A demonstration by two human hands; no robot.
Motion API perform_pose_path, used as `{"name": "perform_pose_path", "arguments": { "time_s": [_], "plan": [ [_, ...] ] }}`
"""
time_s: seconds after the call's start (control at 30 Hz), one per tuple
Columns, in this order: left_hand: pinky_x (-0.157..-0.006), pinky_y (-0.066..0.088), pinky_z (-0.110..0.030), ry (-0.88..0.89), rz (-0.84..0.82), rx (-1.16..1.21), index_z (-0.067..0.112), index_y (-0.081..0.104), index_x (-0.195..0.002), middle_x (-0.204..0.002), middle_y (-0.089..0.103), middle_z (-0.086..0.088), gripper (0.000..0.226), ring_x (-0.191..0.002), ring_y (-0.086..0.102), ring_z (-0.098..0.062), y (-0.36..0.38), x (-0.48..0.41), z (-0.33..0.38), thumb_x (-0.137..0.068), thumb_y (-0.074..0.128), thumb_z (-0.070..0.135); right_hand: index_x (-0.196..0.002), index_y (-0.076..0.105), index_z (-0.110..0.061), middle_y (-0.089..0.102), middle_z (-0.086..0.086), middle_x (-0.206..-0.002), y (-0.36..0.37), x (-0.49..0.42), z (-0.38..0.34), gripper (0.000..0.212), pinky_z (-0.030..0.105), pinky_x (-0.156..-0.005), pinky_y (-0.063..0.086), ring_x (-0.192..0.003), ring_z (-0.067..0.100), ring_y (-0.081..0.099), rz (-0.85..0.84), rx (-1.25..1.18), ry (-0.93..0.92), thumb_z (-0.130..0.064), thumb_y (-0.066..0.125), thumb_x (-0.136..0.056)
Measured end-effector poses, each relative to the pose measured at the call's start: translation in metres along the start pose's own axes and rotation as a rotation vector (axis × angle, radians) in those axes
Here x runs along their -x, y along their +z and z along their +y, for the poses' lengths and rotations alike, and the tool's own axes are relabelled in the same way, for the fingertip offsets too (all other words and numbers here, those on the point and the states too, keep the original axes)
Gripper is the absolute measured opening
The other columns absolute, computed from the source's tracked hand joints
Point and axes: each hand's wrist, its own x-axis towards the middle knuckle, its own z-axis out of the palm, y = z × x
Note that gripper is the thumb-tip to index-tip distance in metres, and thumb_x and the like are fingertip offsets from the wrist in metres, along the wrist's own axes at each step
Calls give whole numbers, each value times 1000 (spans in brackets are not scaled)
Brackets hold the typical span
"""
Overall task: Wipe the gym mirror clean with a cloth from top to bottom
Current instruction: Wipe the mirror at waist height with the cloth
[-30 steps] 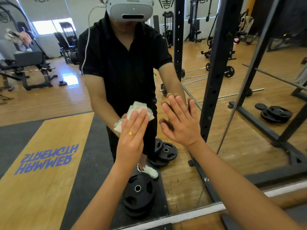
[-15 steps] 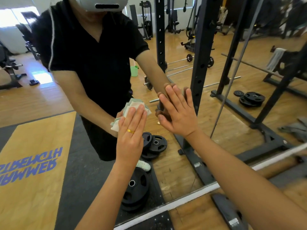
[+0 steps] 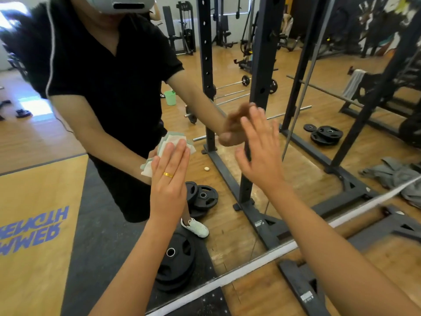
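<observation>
Gym mirror fills my view, reflecting a rack; my left grip, fingers straight and together, presses a crumpled white and pale-green cloth flat on the glass; right grip is spread, blurred, just beside it.

cloth between left hand and mirror | right hand rightward

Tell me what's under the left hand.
A cloth, pressed flat on the mirror by the left hand. Its edges show above and left of the fingers; its middle is covered.
</observation>
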Motion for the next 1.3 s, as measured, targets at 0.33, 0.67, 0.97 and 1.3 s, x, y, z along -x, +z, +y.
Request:
{"name": "perform_pose_path", "arguments": {
  "time_s": [0.33, 0.67, 0.97, 1.3],
  "plan": [
    [-127, 19, -49, -182, 109, -47, -6, 45, -145, -153, 44, -12, 42, -156, 21, -21, 23, 7, 22, -103, 46, -12, -161, 21, -8, 6, 11, -172, 28, -10, 69, 68, 56, -127, 3, -159, 28, 3, 107, -14, -62, -37, 44, -104],
    [-128, 13, -51, -282, 130, 1, -10, 34, -148, -156, 34, -29, 51, -158, 9, -28, 66, -16, 71, -98, 44, -17, -165, 4, -19, -6, 1, -173, 49, -9, 79, 74, 53, -127, 7, -160, 22, 0, 239, 11, -144, -41, 36, -103],
    [-128, 12, -48, 66, -68, -246, 9, 10, -164, -172, 5, -5, 71, -159, 5, -24, 82, -23, 69, -100, 35, -12, -165, 9, -18, -1, 2, -173, 51, -6, 81, 74, 53, -126, 8, -160, 23, 3, 254, -20, -149, -40, 40, -101],
    [-125, 23, -53, -30, -18, -107, -2, 35, -151, -160, 34, -18, 56, -154, 23, -35, 58, -42, 62, -98, 42, -19, -165, 9, -18, -1, 2, -173, 49, -6, 82, 74, 52, -127, 7, -160, 23, 4, 253, -23, -146, -39, 41, -102]
  ]
}}
